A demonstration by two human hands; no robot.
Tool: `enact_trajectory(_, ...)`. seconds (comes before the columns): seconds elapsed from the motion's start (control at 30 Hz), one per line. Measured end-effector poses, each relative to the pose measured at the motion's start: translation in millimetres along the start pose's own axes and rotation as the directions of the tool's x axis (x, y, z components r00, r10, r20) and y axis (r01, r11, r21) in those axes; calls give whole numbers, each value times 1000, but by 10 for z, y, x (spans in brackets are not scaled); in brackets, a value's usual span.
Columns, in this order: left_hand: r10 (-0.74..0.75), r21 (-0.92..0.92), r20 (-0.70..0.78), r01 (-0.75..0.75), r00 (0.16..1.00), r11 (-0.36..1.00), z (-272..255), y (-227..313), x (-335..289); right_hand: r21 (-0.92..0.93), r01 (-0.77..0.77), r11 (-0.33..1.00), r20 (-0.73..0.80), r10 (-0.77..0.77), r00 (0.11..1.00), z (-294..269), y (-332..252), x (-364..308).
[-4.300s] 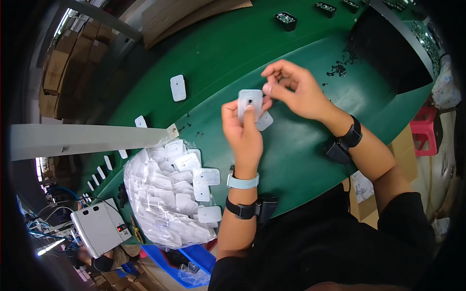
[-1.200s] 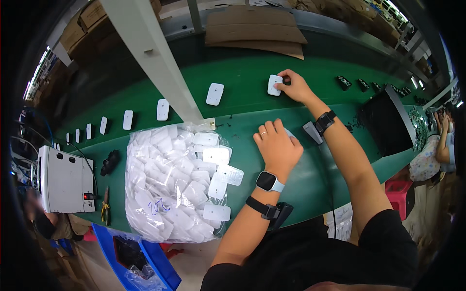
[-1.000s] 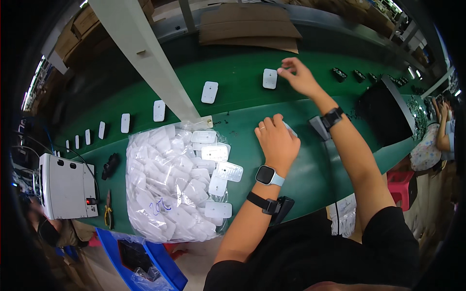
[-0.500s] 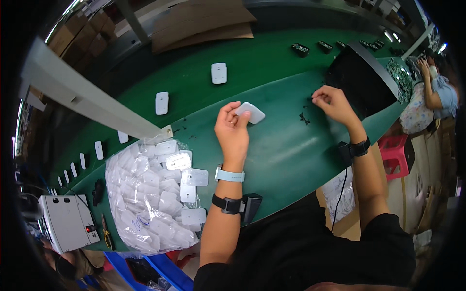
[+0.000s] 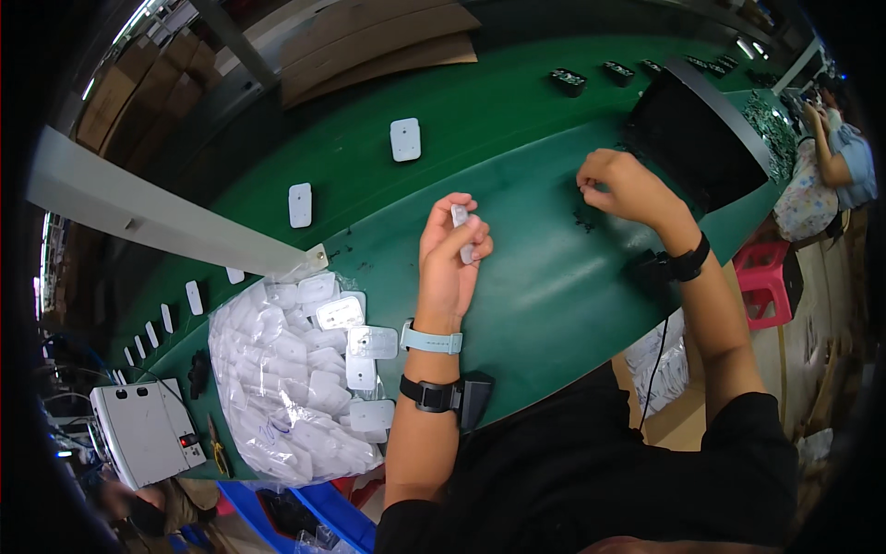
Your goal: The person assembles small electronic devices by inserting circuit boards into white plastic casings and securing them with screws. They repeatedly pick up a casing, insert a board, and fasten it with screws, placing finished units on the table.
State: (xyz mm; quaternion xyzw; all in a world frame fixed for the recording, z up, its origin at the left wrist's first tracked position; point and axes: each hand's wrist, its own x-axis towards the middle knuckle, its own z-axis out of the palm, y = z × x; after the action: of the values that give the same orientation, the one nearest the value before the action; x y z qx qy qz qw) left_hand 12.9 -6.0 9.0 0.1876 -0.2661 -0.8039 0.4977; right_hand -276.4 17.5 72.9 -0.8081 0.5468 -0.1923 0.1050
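Left hand (image 5: 450,242) pinching one white cover (image 5: 459,215), right hand (image 5: 628,186) curled, grip unclear; one clear bag (image 5: 277,415) nearby.

White plastic cover (image 5: 460,218): slim and pale, pinched between thumb and fingers of the left hand (image 5: 447,245).
Cover's pose: tipped up nearly edge-on from where I stand, long side running far to near, its faces hard to make out.
Cover's place: held above the middle of the green worktop (image 5: 535,314).
Small black screws (image 5: 583,222): loose, clustered on the worktop farther right, just below the right hand's (image 5: 626,187) curled fingers.
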Motion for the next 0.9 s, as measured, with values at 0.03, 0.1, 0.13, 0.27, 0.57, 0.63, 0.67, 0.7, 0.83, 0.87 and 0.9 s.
enact_trajectory(0.03, 0, 13, 28, 0, 1000, 1000, -9, 12, -15, 43, 11, 999, -41, -9, 999, -17, -55, 50)
enact_trajectory(0.1, 7, -15, 6, -7, 1000, 1000, 58, 57, -16, 31, 144, 989, -134, -139, 981, -34, -271, 221)
enact_trajectory(0.13, 7, -29, -3, -7, 1000, 1000, 80, 56, -1, 20, 206, 978, -181, -199, 963, 4, -380, 312)
enact_trajectory(0.27, -2, -144, 55, 10, 998, 989, 4, 40, 14, 119, 366, 923, -267, -325, 907, 272, -745, 613)
enact_trajectory(0.57, -53, -39, 43, 55, 998, 998, -48, 47, 1, 314, 383, 869, -322, -282, 904, 768, -858, 696)
enact_trajectory(0.63, -46, 15, 22, 46, 999, 999, -24, 32, 21, 291, 381, 878, -335, -279, 900, 788, -812, 684)
enact_trajectory(0.67, -40, 42, -5, 40, 999, 998, 6, 34, 7, 280, 378, 883, -342, -276, 898, 800, -789, 671)
enact_trajectory(0.7, -30, 75, -30, 33, 999, 997, 24, 38, -5, 282, 378, 882, -352, -271, 896, 804, -786, 669)
enact_trajectory(0.83, 2, 130, -142, 17, 990, 991, -18, -71, 4, 256, 378, 890, -391, -262, 882, 824, -786, 656)
enact_trajectory(0.87, 10, 155, -157, 14, 988, 988, -4, -86, 10, 240, 378, 894, -400, -263, 878, 826, -785, 650)
enact_trajectory(0.9, 19, 181, -175, 13, 984, 983, -1, -96, 1, 220, 379, 899, -401, -271, 875, 837, -797, 649)
